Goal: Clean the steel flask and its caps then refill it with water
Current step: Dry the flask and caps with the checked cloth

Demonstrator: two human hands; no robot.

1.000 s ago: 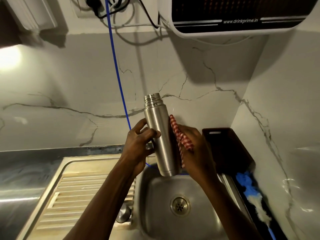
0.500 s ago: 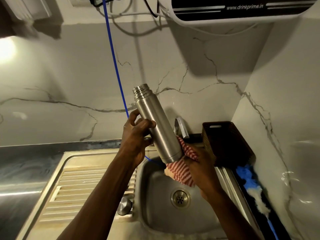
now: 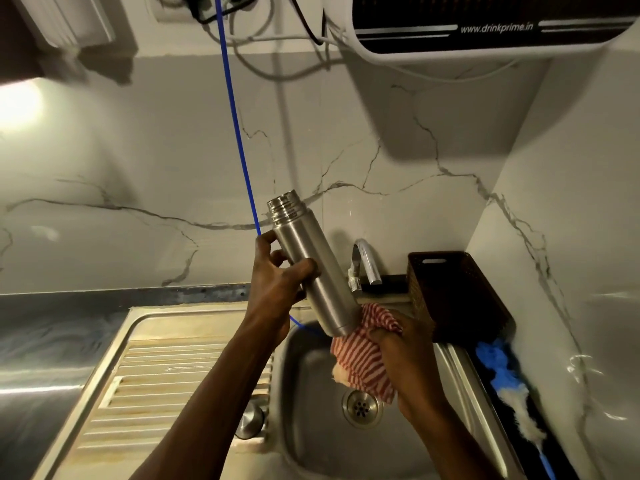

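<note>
Two hands working one flask over the sink

Two hands are holding the steel flask (image 3: 313, 268) above the sink basin (image 3: 311, 420). The left hand (image 3: 277, 282) is gripping the flask body, thumb curled across the front, other fingers wrapping behind it. The flask is tilting, open threaded neck up and to the left of those fingers, no cap on it. Its base is pointing down-right into the red striped cloth (image 3: 363, 355). The right hand (image 3: 405, 351) is bunching the cloth, fingers curled tight around it, pressing it against the flask's bottom end; loose cloth is hanging below the fingers over the drain (image 3: 362, 407).

Just behind the right fingers a chrome tap (image 3: 363, 261) is standing at the sink's back edge. To the right of them a dark woven basket (image 3: 457, 292) is sitting on the counter, with a blue and white duster (image 3: 505, 386) lying in front of it. Left of the left arm the ribbed steel drainboard (image 3: 166, 379) is showing rusty staining, and a small round steel piece (image 3: 251, 422) is resting at its edge beside the basin; cannot tell if it is a cap. A blue tube (image 3: 235, 126) is running down the marble-veined wall (image 3: 138, 174) behind the left fingers. A water purifier (image 3: 485, 26) is hanging top right, cables tangling beside it. Lighting is dim, with a bright glare at far left.
</note>
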